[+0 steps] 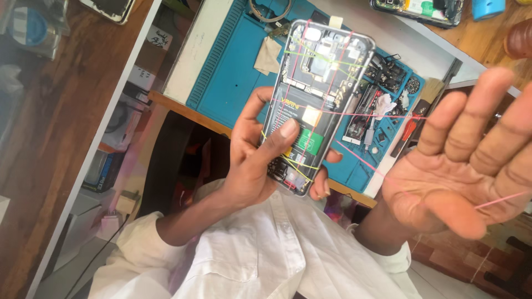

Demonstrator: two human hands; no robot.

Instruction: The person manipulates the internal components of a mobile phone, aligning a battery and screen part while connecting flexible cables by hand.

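My left hand (256,160) grips an opened phone (316,88) with its back cover off, thumb pressed on the inner parts near a green patch. Yellow and pink rubber bands (302,52) criss-cross the phone's body. My right hand (471,160) is held up to the right, palm open and fingers spread, with a thin pink band (360,160) stretched from the phone across its palm. White sleeves cover both my forearms.
A blue repair mat (233,72) lies on the wooden bench, with small tools and parts in its tray (382,111) at the right. Another opened phone (421,10) lies at the top right beside a blue object (487,8). Shelves and boxes (105,166) stand on the left.
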